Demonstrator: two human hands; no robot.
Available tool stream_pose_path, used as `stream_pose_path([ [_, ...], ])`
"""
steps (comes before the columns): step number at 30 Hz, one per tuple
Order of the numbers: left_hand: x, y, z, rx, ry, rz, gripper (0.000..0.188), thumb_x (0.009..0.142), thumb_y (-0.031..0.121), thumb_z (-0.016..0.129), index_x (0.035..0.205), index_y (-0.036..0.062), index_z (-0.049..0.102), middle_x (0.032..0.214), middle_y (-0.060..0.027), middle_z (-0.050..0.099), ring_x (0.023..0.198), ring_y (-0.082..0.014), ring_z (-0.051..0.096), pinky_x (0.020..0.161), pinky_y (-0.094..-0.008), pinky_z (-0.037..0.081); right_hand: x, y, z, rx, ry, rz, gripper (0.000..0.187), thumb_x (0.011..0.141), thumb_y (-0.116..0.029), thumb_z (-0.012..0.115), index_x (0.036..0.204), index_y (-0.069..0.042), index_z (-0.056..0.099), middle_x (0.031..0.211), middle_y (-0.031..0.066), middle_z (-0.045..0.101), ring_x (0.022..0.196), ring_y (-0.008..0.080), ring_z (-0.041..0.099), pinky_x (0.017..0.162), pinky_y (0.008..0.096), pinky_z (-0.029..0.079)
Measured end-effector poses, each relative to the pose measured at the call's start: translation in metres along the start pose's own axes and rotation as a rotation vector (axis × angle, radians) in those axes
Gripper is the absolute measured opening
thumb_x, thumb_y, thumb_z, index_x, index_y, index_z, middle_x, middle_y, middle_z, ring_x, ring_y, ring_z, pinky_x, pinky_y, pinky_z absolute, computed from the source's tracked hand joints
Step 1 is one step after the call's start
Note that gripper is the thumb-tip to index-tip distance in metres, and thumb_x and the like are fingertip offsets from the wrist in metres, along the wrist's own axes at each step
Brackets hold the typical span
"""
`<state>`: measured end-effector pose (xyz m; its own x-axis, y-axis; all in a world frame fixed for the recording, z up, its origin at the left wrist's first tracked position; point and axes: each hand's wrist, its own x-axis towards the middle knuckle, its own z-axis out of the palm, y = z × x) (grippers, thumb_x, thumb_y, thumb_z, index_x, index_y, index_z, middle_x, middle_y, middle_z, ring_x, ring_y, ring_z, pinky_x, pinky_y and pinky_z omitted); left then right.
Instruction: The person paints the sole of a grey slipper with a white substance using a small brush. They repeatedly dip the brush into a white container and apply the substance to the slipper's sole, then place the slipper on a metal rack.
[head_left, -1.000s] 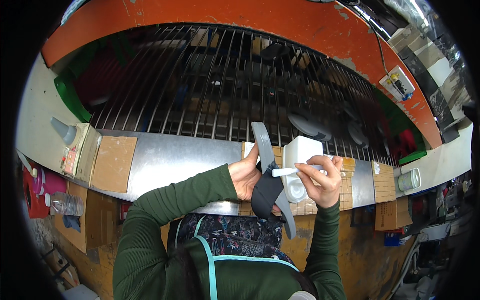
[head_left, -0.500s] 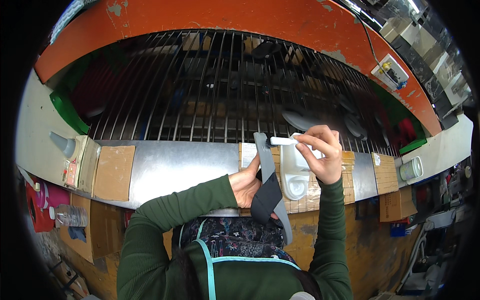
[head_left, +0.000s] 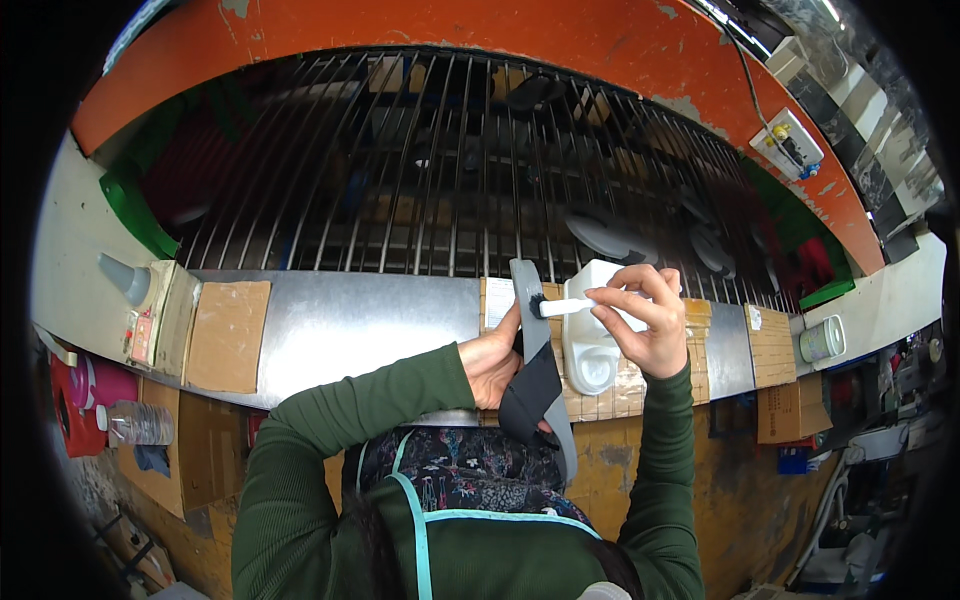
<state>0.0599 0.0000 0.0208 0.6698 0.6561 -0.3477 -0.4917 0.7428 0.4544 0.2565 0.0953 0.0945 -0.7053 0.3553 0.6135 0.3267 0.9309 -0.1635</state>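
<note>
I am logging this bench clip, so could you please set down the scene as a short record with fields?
Setting: metal-topped workbench in front of a wire rack
Left hand: holds a grey and black shoe part, upright
Right hand: holds a small white brush, bristles touching the top of the shoe part
Behind the hands: white jug on the bench
Left end of bench: bottle with a cone tip, cardboard sheet
Right end: white cup
Clothing: green sleeves, apron

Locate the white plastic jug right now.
Head view, right of centre: the white plastic jug stands on the workbench ledge, just behind the right hand and right of the grey strip.
</note>
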Motion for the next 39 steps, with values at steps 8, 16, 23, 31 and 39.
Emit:
stream_pose_path([
  [8, -0.001, 0.0, -0.002, 0.042, -0.003, 0.037, 0.099, 0.081, 0.084, 0.011, 0.152, 0.0147, 0.017, 0.145, -0.0227, 0.036, 0.13, -0.0406, 0.045, 0.098, -0.0678, 0.042, -0.006, -0.001, -0.002, 0.008, -0.004, -0.029, 0.022, 0.071, -0.014, 0.079, 0.092, -0.018, 0.075, 0.088, -0.0037, 0.062, 0.064, 0.0085, 0.049, 0.071, 0.032, 0.026],
  [16, 0.001, -0.004, -0.011, 0.03, -0.057, 0.092, 0.094, 0.084, 0.08, 0.015, 0.151, 0.0139, 0.018, 0.145, -0.024, 0.036, 0.127, -0.0373, 0.049, 0.093, -0.0633, 0.049, -0.011, -0.002, -0.008, 0.006, -0.077, -0.049, 0.021, 0.071, -0.015, 0.08, 0.092, -0.018, 0.076, 0.086, -0.0038, 0.062, 0.064, 0.0092, 0.048, 0.071, 0.0317, 0.027],
  [23, 0.001, -0.014, -0.03, 0.109, 0.044, 0.165, 0.053, 0.099, 0.043, 0.046, 0.134, 0.0028, 0.046, 0.123, -0.0144, 0.061, 0.106, -0.0236, 0.066, 0.086, -0.0421, 0.059, -0.003, -0.003, 0.007, 0.325, 0.144, 0.189, 0.018, 0.075, -0.012, 0.078, 0.093, -0.01, 0.076, 0.087, -0.0006, 0.06, 0.066, 0.0095, 0.051, 0.073, 0.0283, 0.033],
  [31, 0.009, -0.019, -0.04, 0.203, -0.143, 0.418, 0.045, 0.098, 0.034, 0.055, 0.13, 0.0037, 0.052, 0.121, -0.0157, 0.063, 0.106, -0.0241, 0.066, 0.092, -0.0407, 0.056, 0.0, -0.01, 0.004, 0.167, 0.053, -0.048, 0.02, 0.073, -0.018, 0.08, 0.093, -0.016, 0.077, 0.09, -0.0026, 0.062, 0.067, 0.0098, 0.052, 0.07, 0.029, 0.031],
  [39, 0.026, -0.009, -0.044, 0.12, -0.396, 0.498, 0.047, 0.099, 0.034, 0.052, 0.134, 0.0035, 0.048, 0.122, -0.0168, 0.062, 0.109, -0.0263, 0.064, 0.093, -0.041, 0.056, 0.009, 0.011, 0.006, 0.191, 0.152, 0.002, 0.019, 0.074, -0.022, 0.079, 0.093, -0.018, 0.077, 0.089, -0.0035, 0.061, 0.075, 0.0081, 0.051, 0.072, 0.0292, 0.028],
])
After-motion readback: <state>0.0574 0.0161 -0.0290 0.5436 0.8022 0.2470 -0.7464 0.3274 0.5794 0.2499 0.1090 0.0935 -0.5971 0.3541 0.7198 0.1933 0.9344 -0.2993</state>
